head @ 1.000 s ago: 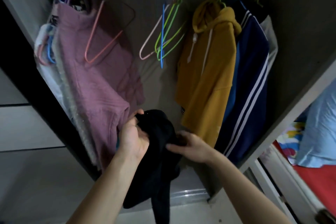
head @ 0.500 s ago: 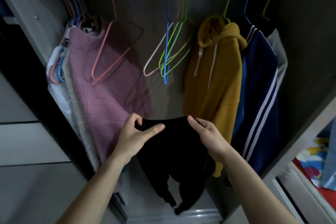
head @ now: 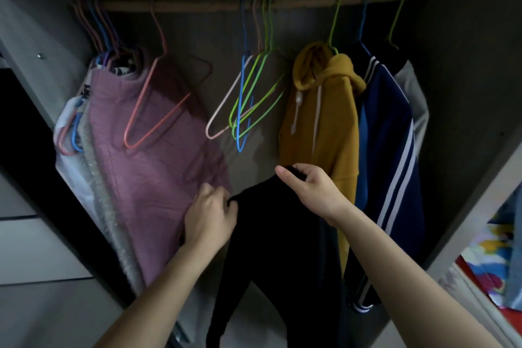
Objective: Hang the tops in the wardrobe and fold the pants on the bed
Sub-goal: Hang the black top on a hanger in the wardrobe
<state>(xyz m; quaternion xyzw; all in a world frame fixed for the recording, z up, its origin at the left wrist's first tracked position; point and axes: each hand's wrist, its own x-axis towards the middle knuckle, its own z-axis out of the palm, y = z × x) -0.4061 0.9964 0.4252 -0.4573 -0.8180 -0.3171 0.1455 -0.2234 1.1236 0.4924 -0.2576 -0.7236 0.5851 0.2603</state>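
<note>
Two bare forearms enter from the bottom edge. Left hand (head: 210, 216): fingers curled, gripping the upper left edge of the black garment (head: 276, 240). Right hand (head: 310, 192): higher, thumb laid along the top, fingers curled under, pinching the upper right edge. The garment is matte, soft and dark with no visible pattern. It is held in front of the open wardrobe (head: 469, 70), its top edge sloping up toward the right hand, and two long limp parts hang down below; whether these are sleeves or legs cannot be told. At the lower right edge there is print cloth (head: 488, 251) in bright colours, outside the wardrobe wall. Behind the left hand hangs a pink sweater (head: 158, 178), ribbed knit, with pale fabrics packed just beside it on the left. Behind the right hand hangs a mustard hoodie (head: 322, 121), fleece-like, with white drawcords. Touching its right side is a navy jacket (head: 387, 150), smooth, with white stripes down the sleeve. Bare wire hangers occupy the gap between sweater and hoodie: one pink hanger (head: 158, 110), thin and triangular, and a cluster (head: 245, 104) of green, blue and pale pink ones. All hang from a brown rail (head: 197, 5), rough and rod-shaped, running across the top of the dark interior.
</note>
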